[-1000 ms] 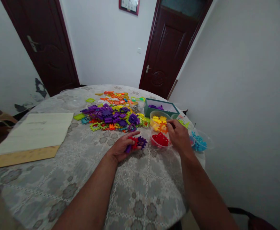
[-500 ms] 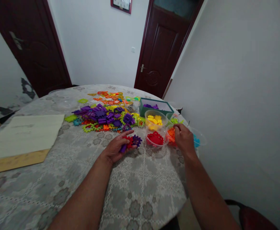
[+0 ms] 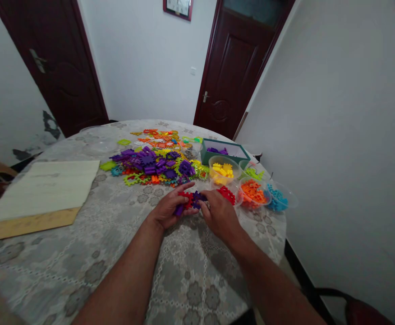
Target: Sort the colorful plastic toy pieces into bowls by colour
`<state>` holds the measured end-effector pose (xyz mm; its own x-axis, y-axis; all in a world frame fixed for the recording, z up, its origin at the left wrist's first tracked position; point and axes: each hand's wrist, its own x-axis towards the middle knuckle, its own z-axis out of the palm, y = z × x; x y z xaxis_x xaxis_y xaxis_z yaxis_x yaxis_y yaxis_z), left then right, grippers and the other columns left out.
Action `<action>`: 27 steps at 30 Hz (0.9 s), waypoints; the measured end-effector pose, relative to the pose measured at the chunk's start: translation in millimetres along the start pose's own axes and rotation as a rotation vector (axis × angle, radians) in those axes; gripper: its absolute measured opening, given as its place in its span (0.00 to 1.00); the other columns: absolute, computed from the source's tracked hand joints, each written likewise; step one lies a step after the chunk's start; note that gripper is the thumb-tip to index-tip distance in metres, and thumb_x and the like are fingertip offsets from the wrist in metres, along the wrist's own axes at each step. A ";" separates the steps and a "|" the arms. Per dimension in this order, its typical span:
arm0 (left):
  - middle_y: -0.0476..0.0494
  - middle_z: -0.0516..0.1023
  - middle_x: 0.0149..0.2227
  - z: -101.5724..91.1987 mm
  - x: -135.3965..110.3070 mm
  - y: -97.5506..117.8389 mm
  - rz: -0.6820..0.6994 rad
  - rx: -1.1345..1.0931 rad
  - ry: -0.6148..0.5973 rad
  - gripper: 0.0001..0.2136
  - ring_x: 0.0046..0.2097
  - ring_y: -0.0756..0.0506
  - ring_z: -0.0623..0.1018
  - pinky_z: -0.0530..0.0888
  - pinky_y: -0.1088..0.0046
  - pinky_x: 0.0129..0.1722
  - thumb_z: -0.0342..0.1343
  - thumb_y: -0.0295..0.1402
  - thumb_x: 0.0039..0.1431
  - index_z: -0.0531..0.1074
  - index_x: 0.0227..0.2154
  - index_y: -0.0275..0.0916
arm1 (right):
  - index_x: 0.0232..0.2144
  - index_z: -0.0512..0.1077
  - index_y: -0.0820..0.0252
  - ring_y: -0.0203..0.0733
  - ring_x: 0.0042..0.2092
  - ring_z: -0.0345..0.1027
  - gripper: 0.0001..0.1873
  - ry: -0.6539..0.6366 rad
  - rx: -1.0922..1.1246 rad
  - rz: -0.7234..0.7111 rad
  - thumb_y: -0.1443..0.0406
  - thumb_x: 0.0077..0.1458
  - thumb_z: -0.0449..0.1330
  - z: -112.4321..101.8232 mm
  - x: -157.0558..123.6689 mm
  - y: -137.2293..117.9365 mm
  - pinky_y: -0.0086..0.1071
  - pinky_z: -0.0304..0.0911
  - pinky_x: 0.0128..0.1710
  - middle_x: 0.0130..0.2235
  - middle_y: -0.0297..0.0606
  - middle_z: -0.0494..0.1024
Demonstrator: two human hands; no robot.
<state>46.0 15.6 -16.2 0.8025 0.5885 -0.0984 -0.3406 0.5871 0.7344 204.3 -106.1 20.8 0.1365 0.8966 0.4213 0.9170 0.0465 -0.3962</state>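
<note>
My left hand (image 3: 169,209) rests on the round table's patterned cloth (image 3: 123,234), its fingers curled round a small clump of red and purple interlocking pieces (image 3: 190,200). Against the same clump from the right, my right hand (image 3: 218,215) has its fingers pinched on the purple end. Just beyond the hands lies a big loose pile of purple, green and orange pieces (image 3: 153,164). Clear cups stand to the right, holding red pieces (image 3: 229,193), yellow pieces (image 3: 223,170), orange pieces (image 3: 253,192) and blue pieces (image 3: 278,198).
A green box (image 3: 225,151) with a few purple pieces stands behind the cups. A pale board on brown cardboard (image 3: 38,189) lies at the left. Two dark doors (image 3: 227,72) and a wall clock (image 3: 179,7) are behind. The right wall is close to the table.
My right hand left the orange cup at the right and came back left to the clump in my left hand. The left hand stayed in place.
</note>
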 end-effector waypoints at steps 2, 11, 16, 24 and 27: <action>0.34 0.84 0.48 -1.3 0.7 0.2 0.004 0.002 -0.006 0.36 0.46 0.40 0.85 0.86 0.61 0.43 0.63 0.20 0.56 0.66 0.69 0.39 | 0.52 0.76 0.60 0.52 0.50 0.75 0.14 0.013 0.043 0.019 0.66 0.68 0.57 2.7 2.8 -1.7 0.45 0.70 0.54 0.48 0.50 0.81; 0.27 0.83 0.52 2.3 1.1 2.7 -0.013 -0.016 0.026 0.32 0.52 0.36 0.85 0.86 0.61 0.45 0.61 0.19 0.56 0.67 0.65 0.35 | 0.46 0.80 0.57 0.46 0.47 0.77 0.12 0.054 0.170 0.119 0.68 0.64 0.57 -35.3 8.6 10.0 0.39 0.70 0.51 0.45 0.42 0.84; 0.24 0.81 0.56 4.1 3.1 3.2 -0.006 -0.020 0.121 0.30 0.53 0.34 0.85 0.86 0.61 0.44 0.61 0.18 0.55 0.68 0.62 0.36 | 0.43 0.82 0.56 0.43 0.41 0.78 0.13 -0.175 0.200 0.099 0.68 0.60 0.59 -63.8 39.6 45.0 0.37 0.71 0.46 0.41 0.38 0.85; 0.28 0.82 0.52 -4.1 7.9 1.0 0.045 -0.124 0.189 0.29 0.52 0.36 0.85 0.85 0.56 0.49 0.61 0.18 0.51 0.70 0.58 0.35 | 0.61 0.72 0.63 0.41 0.41 0.79 0.27 0.402 0.382 0.385 0.65 0.60 0.56 -81.1 135.7 97.9 0.35 0.75 0.39 0.56 0.52 0.79; 0.29 0.83 0.50 -6.1 10.0 -1.0 0.057 -0.178 0.204 0.27 0.49 0.37 0.86 0.84 0.56 0.50 0.59 0.18 0.50 0.71 0.56 0.34 | 0.59 0.75 0.62 0.44 0.45 0.79 0.24 0.327 0.277 0.300 0.64 0.62 0.57 -69.4 120.6 78.7 0.39 0.75 0.45 0.58 0.51 0.79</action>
<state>51.4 24.4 -22.0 0.6701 0.7130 -0.2066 -0.4777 0.6272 0.6151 319.0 -24.9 97.0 0.5284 0.7058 0.4718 0.6921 -0.0362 -0.7209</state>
